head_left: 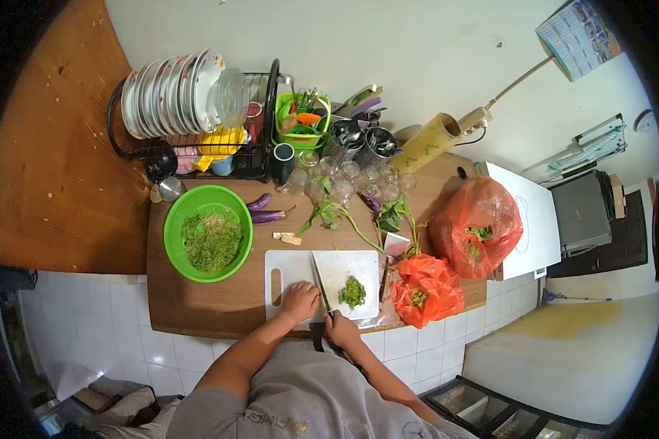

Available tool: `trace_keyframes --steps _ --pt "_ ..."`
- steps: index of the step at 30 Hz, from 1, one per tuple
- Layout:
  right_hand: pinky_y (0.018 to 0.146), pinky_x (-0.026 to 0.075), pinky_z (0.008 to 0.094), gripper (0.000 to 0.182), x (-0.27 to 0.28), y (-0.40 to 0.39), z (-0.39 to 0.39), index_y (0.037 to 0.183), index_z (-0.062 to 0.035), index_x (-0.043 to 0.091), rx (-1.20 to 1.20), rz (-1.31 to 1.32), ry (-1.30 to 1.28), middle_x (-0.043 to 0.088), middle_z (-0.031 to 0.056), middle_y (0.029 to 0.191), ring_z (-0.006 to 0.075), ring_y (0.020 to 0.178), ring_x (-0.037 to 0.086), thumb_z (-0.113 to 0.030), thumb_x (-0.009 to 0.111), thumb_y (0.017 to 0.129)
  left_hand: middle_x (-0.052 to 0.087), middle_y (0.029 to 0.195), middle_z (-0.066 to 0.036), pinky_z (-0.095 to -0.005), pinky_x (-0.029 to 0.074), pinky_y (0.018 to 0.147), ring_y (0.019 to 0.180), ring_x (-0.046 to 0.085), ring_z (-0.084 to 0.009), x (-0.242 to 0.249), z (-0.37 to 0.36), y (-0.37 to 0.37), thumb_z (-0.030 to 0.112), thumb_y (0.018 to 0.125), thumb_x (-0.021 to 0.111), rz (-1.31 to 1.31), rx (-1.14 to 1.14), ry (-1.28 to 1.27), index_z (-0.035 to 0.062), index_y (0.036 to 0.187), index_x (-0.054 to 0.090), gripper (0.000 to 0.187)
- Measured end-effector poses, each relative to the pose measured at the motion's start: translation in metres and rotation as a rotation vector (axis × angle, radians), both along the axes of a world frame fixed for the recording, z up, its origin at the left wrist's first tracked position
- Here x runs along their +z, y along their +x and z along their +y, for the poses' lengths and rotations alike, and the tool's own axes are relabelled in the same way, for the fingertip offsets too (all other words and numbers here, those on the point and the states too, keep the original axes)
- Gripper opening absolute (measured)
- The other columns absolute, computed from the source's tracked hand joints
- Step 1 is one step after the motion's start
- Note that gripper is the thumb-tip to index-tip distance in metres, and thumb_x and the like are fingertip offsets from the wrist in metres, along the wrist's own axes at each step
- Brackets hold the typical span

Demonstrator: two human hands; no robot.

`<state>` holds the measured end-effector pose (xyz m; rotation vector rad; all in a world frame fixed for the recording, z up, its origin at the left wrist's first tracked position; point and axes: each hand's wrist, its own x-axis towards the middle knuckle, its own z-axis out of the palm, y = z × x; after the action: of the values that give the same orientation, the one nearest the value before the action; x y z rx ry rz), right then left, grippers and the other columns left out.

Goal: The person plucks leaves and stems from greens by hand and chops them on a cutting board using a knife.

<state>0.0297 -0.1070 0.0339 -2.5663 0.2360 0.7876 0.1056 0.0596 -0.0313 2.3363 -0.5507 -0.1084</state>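
My right hand (342,331) grips the dark handle of a kitchen knife (320,276), whose long blade lies across a white cutting board (300,265) and points away from me. Left of the blade, my left hand (302,301) rests on the board with its fingers curled in; anything under them is hidden. A small heap of chopped green vegetable (352,292) sits on the board to the right of the knife. Beyond the board's left side stands a green basin (171,245) holding a lot of finely chopped greens (212,241).
Purple eggplants (267,216) and pale tempeh-like pieces (287,238) lie behind the board. Leafy stems (359,230) and red plastic bags (426,296) are at right. Glasses (344,189), a dish rack with plates (172,95) and a green utensil basket (302,139) line the wall.
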Motion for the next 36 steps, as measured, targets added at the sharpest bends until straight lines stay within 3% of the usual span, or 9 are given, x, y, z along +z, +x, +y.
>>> trace_keyframes --steps 26,36 --pt "0.070 0.052 0.0560 0.047 -0.008 0.007 0.007 0.100 -0.0003 0.056 0.003 -0.038 -0.021 0.068 0.0276 0.081 0.0458 0.079 0.068 -0.046 0.044 0.102 0.063 0.088 -0.017 -0.0508 0.048 0.082 0.089 0.061 -0.0392 -0.003 -0.002 0.003 0.016 0.086 0.062 -0.011 -0.021 -0.013 0.0045 0.087 0.063 0.011" --pt "0.066 0.052 0.0556 0.046 -0.016 0.012 0.006 0.102 -0.0009 0.056 -0.012 -0.180 0.013 0.068 0.0263 0.077 0.0465 0.073 0.066 -0.046 0.044 0.102 0.062 0.084 -0.014 -0.0499 0.047 0.083 0.090 0.061 -0.0360 -0.003 0.000 -0.001 0.013 0.084 0.061 -0.078 -0.088 0.013 0.0055 0.080 0.063 0.009"
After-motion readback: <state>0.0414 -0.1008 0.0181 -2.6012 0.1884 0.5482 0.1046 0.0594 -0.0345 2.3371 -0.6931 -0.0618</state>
